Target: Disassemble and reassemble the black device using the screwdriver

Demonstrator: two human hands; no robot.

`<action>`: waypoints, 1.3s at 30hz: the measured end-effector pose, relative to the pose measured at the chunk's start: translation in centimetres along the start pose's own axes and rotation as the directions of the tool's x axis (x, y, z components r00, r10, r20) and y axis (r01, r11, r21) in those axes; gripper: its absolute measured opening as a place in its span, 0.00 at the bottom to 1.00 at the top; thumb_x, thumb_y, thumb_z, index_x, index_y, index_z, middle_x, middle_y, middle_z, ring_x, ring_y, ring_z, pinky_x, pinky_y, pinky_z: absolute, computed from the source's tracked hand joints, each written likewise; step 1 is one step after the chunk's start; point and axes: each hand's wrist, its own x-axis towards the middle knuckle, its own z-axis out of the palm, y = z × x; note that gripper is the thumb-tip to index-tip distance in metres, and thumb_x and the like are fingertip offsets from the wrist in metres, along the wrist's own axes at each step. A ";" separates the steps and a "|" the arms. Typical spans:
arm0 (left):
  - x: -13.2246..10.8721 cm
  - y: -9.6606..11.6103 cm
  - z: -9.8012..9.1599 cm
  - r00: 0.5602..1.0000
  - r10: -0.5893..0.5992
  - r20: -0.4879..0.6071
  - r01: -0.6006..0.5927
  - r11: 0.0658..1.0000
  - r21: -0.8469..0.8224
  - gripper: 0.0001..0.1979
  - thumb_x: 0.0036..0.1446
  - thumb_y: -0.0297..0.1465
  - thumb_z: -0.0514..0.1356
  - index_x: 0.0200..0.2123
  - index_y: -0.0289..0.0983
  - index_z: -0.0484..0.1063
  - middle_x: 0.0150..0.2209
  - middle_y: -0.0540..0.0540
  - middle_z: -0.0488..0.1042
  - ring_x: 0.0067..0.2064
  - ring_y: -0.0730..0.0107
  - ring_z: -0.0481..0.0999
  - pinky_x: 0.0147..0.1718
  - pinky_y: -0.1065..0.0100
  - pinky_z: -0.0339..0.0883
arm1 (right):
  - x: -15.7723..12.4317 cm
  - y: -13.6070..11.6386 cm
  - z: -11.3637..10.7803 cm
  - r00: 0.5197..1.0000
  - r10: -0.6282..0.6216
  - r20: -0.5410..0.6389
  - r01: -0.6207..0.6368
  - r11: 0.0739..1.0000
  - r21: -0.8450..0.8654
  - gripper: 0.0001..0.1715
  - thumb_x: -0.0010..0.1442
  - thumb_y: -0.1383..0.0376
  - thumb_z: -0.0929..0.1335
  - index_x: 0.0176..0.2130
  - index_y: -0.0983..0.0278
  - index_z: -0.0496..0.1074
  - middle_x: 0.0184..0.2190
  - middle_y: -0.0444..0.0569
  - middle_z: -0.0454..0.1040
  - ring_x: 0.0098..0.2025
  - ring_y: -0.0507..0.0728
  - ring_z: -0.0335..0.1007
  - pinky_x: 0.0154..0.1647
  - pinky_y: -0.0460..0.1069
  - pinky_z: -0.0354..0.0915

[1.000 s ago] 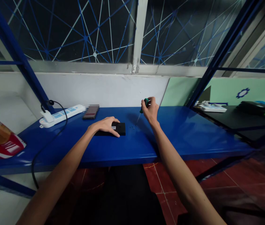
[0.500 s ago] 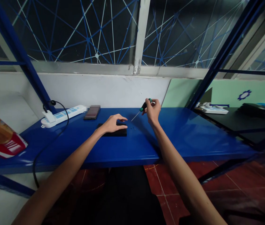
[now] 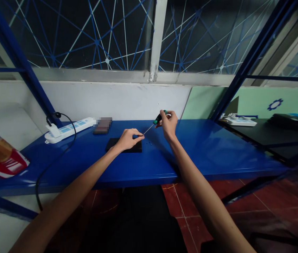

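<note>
Screwdriver (image 3: 156, 121), with a dark and green handle and a thin metal shaft, is held slanting above the blue table (image 3: 204, 151), its tip pointing down toward the person's left. The right hand (image 3: 168, 123) grasps it by the handle, fingers curled around the grip and wrist raised off the surface. The left hand (image 3: 129, 140) has thumb and forefinger pinched together on the tip of the shaft; whether a tiny part is caught between them too is hidden. Beneath this hand lies a flat black box (image 3: 135, 148), partly covered by the fingers and wrist, and I cannot tell whether the palm touches it. Just beside the box, on its right, a few tiny dark pieces (image 3: 149, 143) are scattered on the tabletop, too small to make out. Farther back on the left, a dark flat object (image 3: 102, 126), partly pixelated, lies near the end of a white power strip (image 3: 71, 130), and a black cable (image 3: 49, 164) runs down over the table's front edge.
</note>
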 end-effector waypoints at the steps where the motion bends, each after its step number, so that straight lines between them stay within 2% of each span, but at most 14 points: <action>1: 0.0 0.0 0.0 1.000 0.002 0.000 -0.002 1.000 0.003 0.08 0.56 0.36 0.62 0.32 0.39 0.80 0.34 0.45 0.80 0.38 0.62 0.77 0.40 0.62 0.69 | 0.0 0.0 0.0 1.000 -0.006 -0.003 0.006 1.000 -0.004 0.20 0.57 0.50 0.66 0.40 0.62 0.62 0.23 0.43 0.68 0.20 0.53 0.71 0.17 0.47 0.67; 13: 0.0 -0.8 0.1 0.999 -0.019 -0.048 0.023 0.997 0.068 0.08 0.57 0.36 0.62 0.33 0.39 0.80 0.34 0.46 0.79 0.36 0.62 0.78 0.39 0.62 0.68 | -1.4 -1.8 0.1 0.987 -0.159 0.003 0.158 0.984 -0.076 0.20 0.60 0.48 0.62 0.41 0.59 0.58 0.31 0.46 0.69 0.23 0.51 0.72 0.19 0.46 0.66; 17: 0.1 -0.9 0.0 0.997 -0.057 -0.045 0.061 0.995 0.075 0.09 0.57 0.36 0.61 0.33 0.39 0.80 0.35 0.45 0.80 0.38 0.61 0.78 0.40 0.62 0.68 | -1.6 -2.1 0.1 0.979 -0.201 0.029 0.201 0.979 -0.009 0.19 0.59 0.49 0.64 0.41 0.58 0.56 0.30 0.44 0.69 0.21 0.51 0.71 0.18 0.46 0.65; 26: 0.2 -0.3 -0.7 0.995 -0.093 -0.031 0.094 0.995 0.029 0.11 0.57 0.37 0.60 0.35 0.38 0.80 0.37 0.44 0.80 0.39 0.61 0.78 0.41 0.63 0.68 | -0.9 -1.5 0.0 0.991 -0.127 0.034 0.125 0.990 0.066 0.21 0.58 0.49 0.66 0.42 0.59 0.57 0.23 0.41 0.69 0.20 0.52 0.72 0.19 0.46 0.66; 31: 0.4 -0.3 -1.3 0.989 -0.145 0.002 0.145 0.989 0.043 0.18 0.53 0.42 0.64 0.42 0.36 0.79 0.39 0.44 0.78 0.41 0.61 0.77 0.44 0.62 0.67 | -0.6 -1.3 -0.1 0.993 -0.116 -0.008 0.115 0.976 0.187 0.22 0.55 0.50 0.69 0.40 0.60 0.59 0.20 0.38 0.69 0.16 0.50 0.69 0.18 0.45 0.66; 34: 0.4 -0.4 -2.3 0.969 -0.204 0.140 0.200 0.979 0.036 0.30 0.48 0.46 0.66 0.51 0.35 0.74 0.44 0.41 0.77 0.45 0.58 0.75 0.44 0.61 0.67 | -0.3 -1.3 -0.2 0.996 -0.080 -0.031 0.085 0.971 0.221 0.22 0.54 0.51 0.70 0.40 0.60 0.60 0.17 0.37 0.69 0.16 0.51 0.69 0.20 0.46 0.68; 37: 0.2 -0.5 -3.1 0.895 -0.193 0.401 0.205 0.979 0.014 0.41 0.44 0.46 0.68 0.60 0.38 0.65 0.51 0.39 0.73 0.51 0.54 0.72 0.45 0.60 0.66 | 0.0 -1.4 -0.4 0.994 -0.064 -0.083 0.084 0.961 0.265 0.20 0.54 0.52 0.70 0.39 0.60 0.60 0.15 0.36 0.67 0.16 0.52 0.69 0.20 0.47 0.69; 39: 0.1 -0.6 -3.3 0.856 -0.163 0.490 0.165 0.986 0.039 0.46 0.41 0.46 0.69 0.63 0.40 0.60 0.54 0.38 0.70 0.54 0.50 0.70 0.48 0.57 0.65 | 0.2 -1.4 -0.6 0.990 -0.064 -0.128 0.100 0.950 0.297 0.18 0.55 0.54 0.69 0.38 0.60 0.60 0.14 0.35 0.66 0.16 0.52 0.69 0.20 0.47 0.69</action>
